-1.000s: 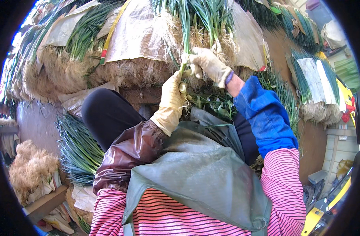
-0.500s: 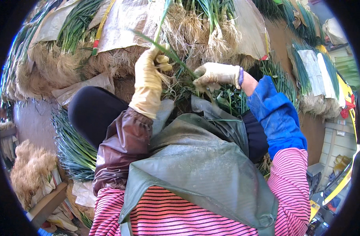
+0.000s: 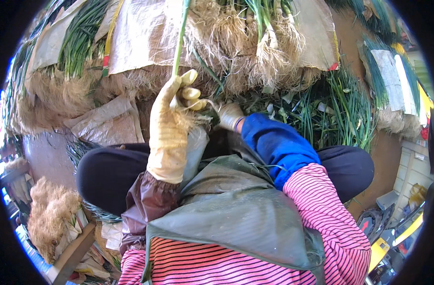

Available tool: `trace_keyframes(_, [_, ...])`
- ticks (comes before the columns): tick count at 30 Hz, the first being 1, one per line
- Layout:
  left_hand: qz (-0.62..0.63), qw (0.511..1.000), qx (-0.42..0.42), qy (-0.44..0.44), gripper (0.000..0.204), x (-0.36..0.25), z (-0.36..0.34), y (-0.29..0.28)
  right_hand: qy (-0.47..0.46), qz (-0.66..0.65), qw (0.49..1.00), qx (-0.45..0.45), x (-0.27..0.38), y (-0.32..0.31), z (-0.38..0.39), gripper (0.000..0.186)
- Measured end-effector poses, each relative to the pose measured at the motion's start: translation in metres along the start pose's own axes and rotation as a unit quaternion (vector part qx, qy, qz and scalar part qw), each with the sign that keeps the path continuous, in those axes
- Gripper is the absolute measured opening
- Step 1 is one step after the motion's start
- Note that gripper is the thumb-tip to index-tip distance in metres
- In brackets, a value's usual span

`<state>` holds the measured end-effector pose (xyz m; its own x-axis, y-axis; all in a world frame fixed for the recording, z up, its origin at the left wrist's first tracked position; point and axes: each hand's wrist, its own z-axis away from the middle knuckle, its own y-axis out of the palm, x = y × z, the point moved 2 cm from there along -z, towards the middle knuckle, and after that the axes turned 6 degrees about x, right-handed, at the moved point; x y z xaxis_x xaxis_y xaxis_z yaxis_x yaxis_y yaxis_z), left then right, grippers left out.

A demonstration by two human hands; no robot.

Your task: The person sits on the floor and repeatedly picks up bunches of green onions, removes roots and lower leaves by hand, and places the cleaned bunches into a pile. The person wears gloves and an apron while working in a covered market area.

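My left hand (image 3: pixel 168 118), in a yellowish glove, is closed around a green onion (image 3: pixel 181 40). Its green stalk points up and away from me, while pale roots hang beside the palm. Close by on the right, my right hand (image 3: pixel 230 115) wears a dirty pale glove and reaches low toward the roots; its fingers are blurred and partly hidden. Just beyond both hands, loose green onions with whitish roots (image 3: pixel 272 50) lie on top of a big rooted pile.
Covered green onion bundles (image 3: pixel 86 42) line the far left, under pale sheets (image 3: pixel 146 35). Green leaf scraps (image 3: pixel 297 111) heap up right of my right hand. A bundle with dry tan roots (image 3: pixel 51 213) lies near left. More bundles (image 3: pixel 402 102) stand at right.
My left hand has come nearer and slightly left with the green onion. My right hand has moved left and lower, close under the left. A loose leaf that lay across between the hands is now beyond them.
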<state>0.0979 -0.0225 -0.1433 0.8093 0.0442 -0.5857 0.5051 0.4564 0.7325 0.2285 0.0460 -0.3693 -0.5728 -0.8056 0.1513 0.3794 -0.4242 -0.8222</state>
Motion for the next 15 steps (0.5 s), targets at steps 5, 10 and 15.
trace_keyframes(5, [-0.003,1.0,-0.018,-0.017,0.036,0.003,-0.01,-0.012,-0.046,0.08,0.992,-0.081,0.012,0.034,-0.003,0.043])
trace_keyframes(10, [0.0,0.999,0.01,-0.031,0.039,0.01,-0.025,-0.007,-0.073,-0.101,0.988,-0.087,-0.004,0.099,-0.019,0.02])
trace_keyframes(15, [-0.004,0.999,0.029,-0.034,0.035,0.02,-0.027,0.008,-0.002,-0.081,0.991,0.111,-0.063,0.032,0.003,0.03])
